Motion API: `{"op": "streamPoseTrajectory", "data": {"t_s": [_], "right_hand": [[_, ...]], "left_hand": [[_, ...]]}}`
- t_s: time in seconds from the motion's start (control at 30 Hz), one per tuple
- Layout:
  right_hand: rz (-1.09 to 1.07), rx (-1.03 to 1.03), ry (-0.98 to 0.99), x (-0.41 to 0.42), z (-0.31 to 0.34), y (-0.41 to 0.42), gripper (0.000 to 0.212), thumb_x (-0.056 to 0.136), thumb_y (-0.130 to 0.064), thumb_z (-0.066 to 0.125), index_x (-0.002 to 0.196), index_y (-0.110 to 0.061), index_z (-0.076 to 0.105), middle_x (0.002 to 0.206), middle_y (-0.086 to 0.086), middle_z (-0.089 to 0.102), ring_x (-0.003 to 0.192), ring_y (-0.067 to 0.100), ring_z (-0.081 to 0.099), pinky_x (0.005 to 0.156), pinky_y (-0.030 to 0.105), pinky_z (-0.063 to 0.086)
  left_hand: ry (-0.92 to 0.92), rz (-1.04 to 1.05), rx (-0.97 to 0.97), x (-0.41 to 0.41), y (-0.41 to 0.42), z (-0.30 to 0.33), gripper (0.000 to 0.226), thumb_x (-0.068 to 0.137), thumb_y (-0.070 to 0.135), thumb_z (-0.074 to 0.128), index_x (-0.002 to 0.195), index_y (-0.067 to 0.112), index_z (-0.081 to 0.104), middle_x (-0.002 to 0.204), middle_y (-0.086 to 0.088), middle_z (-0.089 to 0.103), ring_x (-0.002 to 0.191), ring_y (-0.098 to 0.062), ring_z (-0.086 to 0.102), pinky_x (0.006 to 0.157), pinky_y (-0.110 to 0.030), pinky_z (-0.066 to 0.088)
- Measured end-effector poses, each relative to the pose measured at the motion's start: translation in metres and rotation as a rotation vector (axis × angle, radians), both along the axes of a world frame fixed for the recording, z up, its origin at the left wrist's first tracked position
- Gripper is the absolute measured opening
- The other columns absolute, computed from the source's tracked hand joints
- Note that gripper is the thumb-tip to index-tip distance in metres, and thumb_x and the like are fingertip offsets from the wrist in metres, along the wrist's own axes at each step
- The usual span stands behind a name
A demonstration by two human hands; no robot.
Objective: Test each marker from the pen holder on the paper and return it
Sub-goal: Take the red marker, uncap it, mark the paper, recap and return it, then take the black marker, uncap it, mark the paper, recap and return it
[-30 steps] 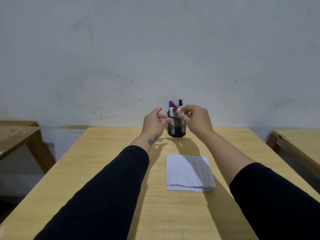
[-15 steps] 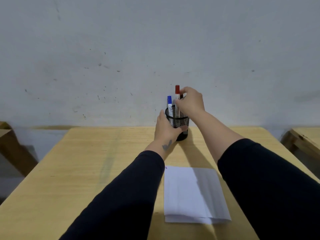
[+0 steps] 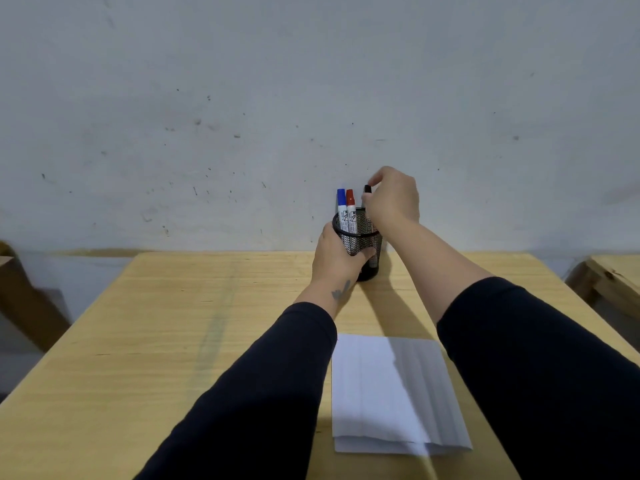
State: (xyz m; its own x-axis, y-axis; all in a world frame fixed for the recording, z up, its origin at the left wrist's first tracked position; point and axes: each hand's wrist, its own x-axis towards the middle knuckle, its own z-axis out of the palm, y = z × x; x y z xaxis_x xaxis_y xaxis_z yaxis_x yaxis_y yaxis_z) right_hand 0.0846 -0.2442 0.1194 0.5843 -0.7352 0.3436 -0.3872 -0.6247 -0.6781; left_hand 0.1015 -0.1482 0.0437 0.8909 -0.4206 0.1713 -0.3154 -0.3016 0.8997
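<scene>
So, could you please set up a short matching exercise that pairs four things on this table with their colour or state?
Things:
1. blue marker
2. red marker
3. black marker
4. paper

States:
A. lies flat on the table, touched by neither hand
B. stands in the pen holder, leftmost cap
C. its cap is pinched by the right hand
D. stands in the pen holder, just right of the blue cap

Pairs: 1-B, 2-D, 3-C, 4-A
</scene>
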Motion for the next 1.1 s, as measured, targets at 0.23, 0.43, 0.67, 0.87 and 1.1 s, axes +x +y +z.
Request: {"op": "streamPoseTrajectory", "data": {"t_s": [0.23, 0.43, 0.67, 0.87, 1.1], "right_hand": [[-0.032, 0.124, 0.097, -0.005, -0.023, -0.010, 0.022, 0.082, -0.032, 0.069, 0.089, -0.012, 0.074, 0.094, 0.009, 0.073, 0.095, 0.028, 0.067, 0.069, 0.027, 0.048], [0.015, 0.122, -0.142, -0.011, -0.002, -0.006, 0.021, 0.088, -0.026, 0.061, 0.095, -0.009, 0.072, 0.097, 0.008, 0.072, 0.094, 0.024, 0.066, 0.075, 0.028, 0.047], [0.166, 0.089, -0.415, -0.039, 0.059, 0.004, 0.019, 0.089, -0.023, 0.060, 0.101, -0.010, 0.068, 0.084, -0.001, 0.064, 0.076, 0.012, 0.058, 0.065, 0.018, 0.043], [0.266, -0.040, -0.220, -0.077, 0.048, 0.035, 0.023, 0.093, -0.033, 0.057, 0.104, -0.017, 0.068, 0.087, -0.003, 0.066, 0.076, 0.014, 0.060, 0.070, 0.028, 0.049], [0.345, -0.023, -0.067, -0.116, 0.019, 0.070, 0.019, 0.090, -0.025, 0.061, 0.106, -0.020, 0.071, 0.096, -0.001, 0.070, 0.084, 0.015, 0.061, 0.084, 0.036, 0.053]], "left_hand": [[-0.035, -0.008, -0.012, -0.001, 0.000, -0.004, 0.074, 0.072, 0.023, 0.078, 0.135, 0.014, 0.039, 0.127, -0.004, 0.054, 0.114, -0.019, 0.054, 0.088, -0.029, 0.045], [-0.002, 0.000, 0.000, -0.003, -0.001, 0.000, 0.077, 0.072, 0.021, 0.079, 0.135, 0.012, 0.038, 0.129, -0.005, 0.052, 0.117, -0.021, 0.053, 0.092, -0.029, 0.045], [-0.033, 0.019, 0.022, -0.010, 0.012, 0.041, 0.092, 0.079, 0.019, 0.075, 0.149, 0.009, 0.017, 0.155, -0.007, 0.027, 0.142, -0.023, 0.028, 0.112, -0.035, 0.028], [-0.310, 0.017, -0.303, -0.035, 0.050, 0.102, 0.034, 0.094, 0.012, 0.053, 0.127, 0.018, 0.056, 0.120, 0.001, 0.061, 0.110, -0.009, 0.056, 0.088, -0.013, 0.045], [-0.177, -0.078, -0.274, -0.061, 0.092, 0.102, 0.015, 0.087, -0.001, 0.060, 0.093, 0.007, 0.071, 0.074, 0.007, 0.065, 0.070, -0.005, 0.062, 0.065, -0.017, 0.055]]}}
